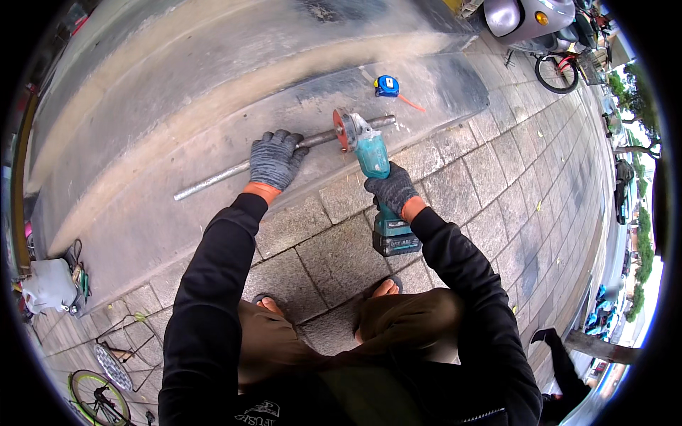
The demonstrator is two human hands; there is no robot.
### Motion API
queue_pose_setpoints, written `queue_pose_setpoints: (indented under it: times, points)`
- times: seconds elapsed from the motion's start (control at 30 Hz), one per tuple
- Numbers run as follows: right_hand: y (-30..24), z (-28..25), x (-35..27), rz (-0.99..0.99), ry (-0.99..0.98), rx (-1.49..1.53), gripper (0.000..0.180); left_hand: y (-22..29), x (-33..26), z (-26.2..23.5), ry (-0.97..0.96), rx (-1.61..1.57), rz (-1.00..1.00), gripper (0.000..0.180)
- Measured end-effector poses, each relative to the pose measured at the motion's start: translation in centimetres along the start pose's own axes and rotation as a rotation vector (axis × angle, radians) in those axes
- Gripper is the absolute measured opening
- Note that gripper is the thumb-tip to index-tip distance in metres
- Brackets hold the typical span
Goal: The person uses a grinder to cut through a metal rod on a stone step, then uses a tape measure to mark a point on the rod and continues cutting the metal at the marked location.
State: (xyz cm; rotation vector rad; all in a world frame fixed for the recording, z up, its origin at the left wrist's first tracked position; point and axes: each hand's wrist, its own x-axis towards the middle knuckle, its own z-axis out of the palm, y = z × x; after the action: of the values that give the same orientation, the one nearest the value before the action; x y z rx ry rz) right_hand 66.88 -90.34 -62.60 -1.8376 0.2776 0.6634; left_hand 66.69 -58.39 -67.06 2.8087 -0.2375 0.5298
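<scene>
Apparently, a cutting operation is in hand: the metal bar [212,182] lies aslant on the stone ledge [447,89], clasped from above by the gloved left grip [275,160], left forearm [220,266] extended forward. Farther right, the red disc [340,130] stands across the bar; the next move likely calls for steady holding and a square feed. The gloved right grip [392,187] is wrapped around the teal angle grinder [372,156], right forearm [458,252] angled inward.
</scene>
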Motion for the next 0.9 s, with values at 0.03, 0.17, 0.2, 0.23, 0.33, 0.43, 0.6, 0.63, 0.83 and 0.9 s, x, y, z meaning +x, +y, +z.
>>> queue_pose_setpoints:
  times: [0.03, 0.17, 0.2, 0.23, 0.33, 0.43, 0.6, 0.63, 0.83, 0.9]
  points:
    - [0.0, 0.0, 0.0, 0.006, 0.007, 0.003, 0.046, 0.0, 0.0, 0.0, 0.000, 0.006, 0.003, 0.037]
    - [0.2, 0.0, 0.4, 0.003, 0.001, -0.001, 0.046, 0.0, 0.0, -0.1, -0.011, -0.007, 0.000, 0.037]
    - [0.1, 0.1, 0.3, 0.009, 0.003, 0.000, 0.046, 0.0, 0.0, -0.1, -0.019, -0.017, -0.002, 0.037]
    - [0.0, 0.1, 0.3, 0.015, 0.004, 0.000, 0.046, 0.0, 0.0, -0.1, -0.028, -0.028, -0.002, 0.038]
    - [-0.3, 0.2, 0.1, -0.007, 0.011, -0.015, 0.045, 0.0, 0.1, 0.0, -0.045, -0.009, -0.013, 0.039]
    - [-0.4, 0.3, 0.0, -0.010, 0.018, -0.037, 0.044, 0.0, 0.1, 0.2, -0.066, 0.012, -0.023, 0.040]
    - [-0.2, 0.4, 0.4, -0.019, 0.015, -0.031, 0.044, -0.7, 0.0, 0.7, -0.017, 0.019, 0.010, 0.038]
    - [0.0, 0.3, 0.5, -0.022, 0.011, -0.028, 0.043, -0.6, 0.1, 0.6, -0.033, 0.008, 0.007, 0.038]
    - [1.0, -0.1, 0.9, -0.079, 0.018, -0.070, 0.039, 0.0, 0.4, -0.4, -0.120, 0.039, -0.005, 0.039]
    - [1.1, -0.1, 1.0, -0.079, 0.012, -0.073, 0.039, 0.0, 0.4, -0.4, -0.120, 0.026, -0.009, 0.041]
